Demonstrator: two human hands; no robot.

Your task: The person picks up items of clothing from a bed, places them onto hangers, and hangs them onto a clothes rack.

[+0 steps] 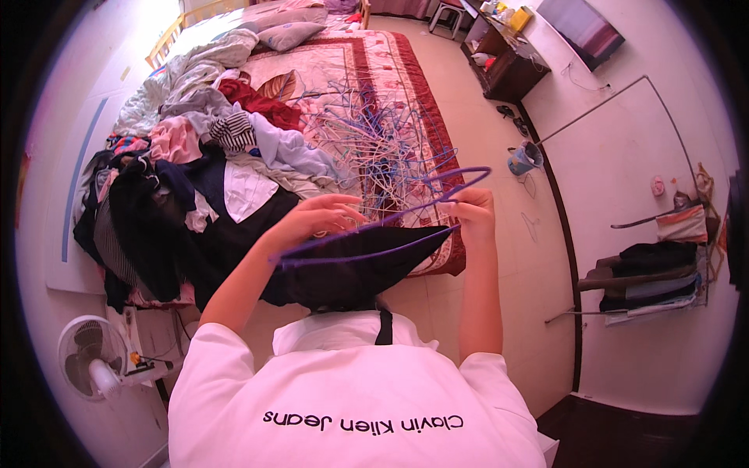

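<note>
A purple clothes hanger (pixel 425 207) slants across in front of me, its right end higher than its left. My right hand (pixel 474 209) pinches it near that right end, thumb and fingertips together. Over the hanger's left part, my left hand (pixel 321 217) has its fingers stretched out and apart. Below both hands hangs a black garment (pixel 343 269), its right corner reaching the hanger's lower bar. How the garment sits on the hanger is partly hidden. Beyond my hands, a tangled heap of wire hangers (pixel 382 148), blue, white and pinkish, lies on the bed.
Mixed clothes (pixel 175 148) are piled on the left of the bed, which has a red patterned cover (pixel 425 86). A white fan (pixel 92 359) stands at lower left. On the right, folded clothes (pixel 651 273) hang on a rack, and a blue bucket (pixel 525 158) sits by the wall.
</note>
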